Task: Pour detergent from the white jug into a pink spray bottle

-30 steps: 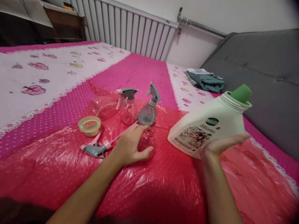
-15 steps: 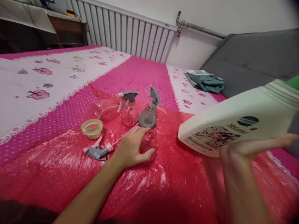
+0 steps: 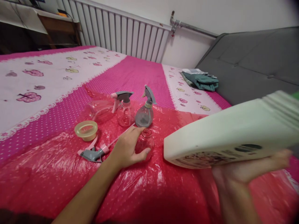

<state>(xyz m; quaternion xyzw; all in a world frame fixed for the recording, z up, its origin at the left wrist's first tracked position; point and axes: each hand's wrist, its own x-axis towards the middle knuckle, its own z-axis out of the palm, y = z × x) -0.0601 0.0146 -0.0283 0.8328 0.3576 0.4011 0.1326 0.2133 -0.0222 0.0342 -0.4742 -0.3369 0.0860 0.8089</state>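
Observation:
My left hand (image 3: 129, 147) is wrapped around a small clear spray bottle (image 3: 148, 143) whose neck is uncapped; it stands upright on a red plastic sheet (image 3: 168, 193). My right hand (image 3: 247, 166) grips a large white jug (image 3: 224, 130) from below, tilted nearly on its side, with its green top at the far right edge. Left of my left hand lies a loose grey and pink spray head (image 3: 93, 154) with a thin tube. A yellowish funnel (image 3: 86, 130) rests behind it. Two spray bottles with heads, one pink (image 3: 125, 113) and one grey (image 3: 144, 115), stand beyond.
Another clear bottle (image 3: 93, 110) seems to lie at the back left of the sheet. The sheet covers a pink patterned bed (image 3: 142, 71). Folded cloths (image 3: 201, 81) lie by a grey headboard (image 3: 252, 62). A white radiator (image 3: 116, 31) runs along the wall.
The white jug in my right hand has moved left and tipped further toward horizontal, its label turning downward. My left hand keeps hold of the small bottle. The whole view has shifted slightly.

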